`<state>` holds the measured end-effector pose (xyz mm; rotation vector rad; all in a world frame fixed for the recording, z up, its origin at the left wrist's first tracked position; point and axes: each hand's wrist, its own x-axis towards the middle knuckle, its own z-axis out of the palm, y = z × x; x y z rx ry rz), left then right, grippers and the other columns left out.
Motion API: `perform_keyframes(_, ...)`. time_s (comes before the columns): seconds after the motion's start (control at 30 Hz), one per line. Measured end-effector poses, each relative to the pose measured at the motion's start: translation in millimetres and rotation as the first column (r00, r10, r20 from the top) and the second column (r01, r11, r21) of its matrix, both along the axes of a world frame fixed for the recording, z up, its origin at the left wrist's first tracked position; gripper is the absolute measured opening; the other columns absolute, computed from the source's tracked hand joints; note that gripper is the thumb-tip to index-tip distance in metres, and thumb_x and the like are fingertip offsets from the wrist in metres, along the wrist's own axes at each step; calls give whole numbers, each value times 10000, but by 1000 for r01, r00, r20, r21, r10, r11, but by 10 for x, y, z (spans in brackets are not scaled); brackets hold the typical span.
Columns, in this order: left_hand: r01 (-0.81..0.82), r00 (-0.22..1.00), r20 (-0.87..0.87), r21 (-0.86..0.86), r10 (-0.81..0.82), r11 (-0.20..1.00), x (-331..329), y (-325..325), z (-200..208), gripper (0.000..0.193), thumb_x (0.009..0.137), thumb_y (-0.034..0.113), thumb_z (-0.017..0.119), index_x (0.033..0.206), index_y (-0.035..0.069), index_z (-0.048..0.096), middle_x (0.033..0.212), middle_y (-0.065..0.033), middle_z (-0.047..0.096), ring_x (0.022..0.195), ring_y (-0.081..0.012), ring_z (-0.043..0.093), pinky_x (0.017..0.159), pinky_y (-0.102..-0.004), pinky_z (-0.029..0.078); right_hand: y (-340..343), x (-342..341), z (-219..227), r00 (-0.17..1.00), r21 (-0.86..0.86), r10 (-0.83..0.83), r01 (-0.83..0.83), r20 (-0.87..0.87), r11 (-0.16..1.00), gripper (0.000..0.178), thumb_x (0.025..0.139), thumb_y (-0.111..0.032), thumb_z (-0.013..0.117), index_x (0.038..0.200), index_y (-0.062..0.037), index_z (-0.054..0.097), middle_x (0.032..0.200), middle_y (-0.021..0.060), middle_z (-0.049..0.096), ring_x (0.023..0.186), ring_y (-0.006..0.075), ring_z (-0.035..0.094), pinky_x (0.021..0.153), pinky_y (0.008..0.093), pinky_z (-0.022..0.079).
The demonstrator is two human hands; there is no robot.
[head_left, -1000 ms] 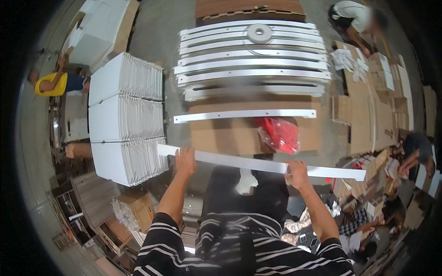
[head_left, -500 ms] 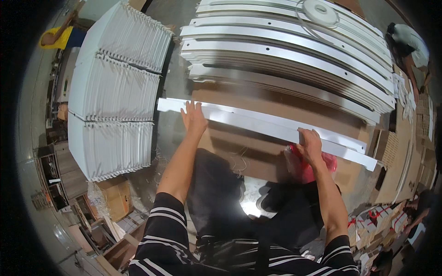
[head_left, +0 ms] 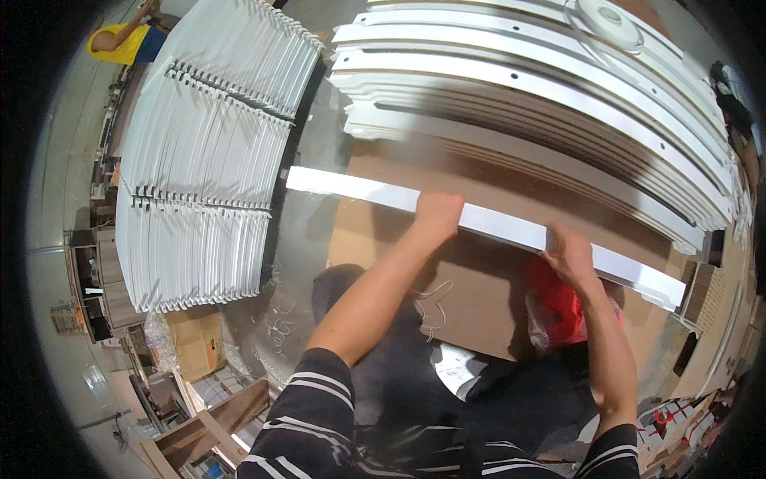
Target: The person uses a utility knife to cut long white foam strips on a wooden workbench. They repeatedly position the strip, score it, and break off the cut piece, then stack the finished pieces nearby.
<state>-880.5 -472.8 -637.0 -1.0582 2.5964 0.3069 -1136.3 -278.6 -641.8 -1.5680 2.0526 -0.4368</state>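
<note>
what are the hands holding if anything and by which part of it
A white strip: the left hand grips it just left of its middle, the right hand between middle and right end.

White is shown by the long strip (head_left: 504,223), the packed panels (head_left: 215,144) and the roll (head_left: 624,32); the stacked boards (head_left: 447,67) are faced in white, edged in brown and dotted with dark holes; the cardboard (head_left: 487,319) is coloured brown, the floor (head_left: 307,231) grey; the bag (head_left: 550,310) is tinted red; the black sleeves (head_left: 319,391) are banded with white stripes; a co-worker's top (head_left: 120,46) is coloured yellow
</note>
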Motion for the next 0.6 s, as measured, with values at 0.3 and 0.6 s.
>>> perform_keyframes(0.3, 38, 997, 69, 13, -39, 999, -44, 11, 34, 196, 757, 72, 748, 951, 98, 727, 943, -139, 749, 906, -335, 743, 774, -462, 595, -18, 45, 49, 999, 32, 6, -5, -32, 999, 470, 720, -118, 813, 1162, -102, 653, 967, 203, 729, 916, 434, 698, 782, 519, 562)
perform_keyframes(0.6, 42, 996, 79, 41, -46, 998, -138, 36, 116, 137, 774, 56, 722, 905, 78, 755, 905, -159, 758, 882, -351, 753, 761, -457, 605, 11, 22, 54, 998, -3, 17, -17, -66, 1000, 381, 739, -81, 750, 1110, -98, 664, 890, 209, 727, 831, 425, 709, 739, 510, 562)
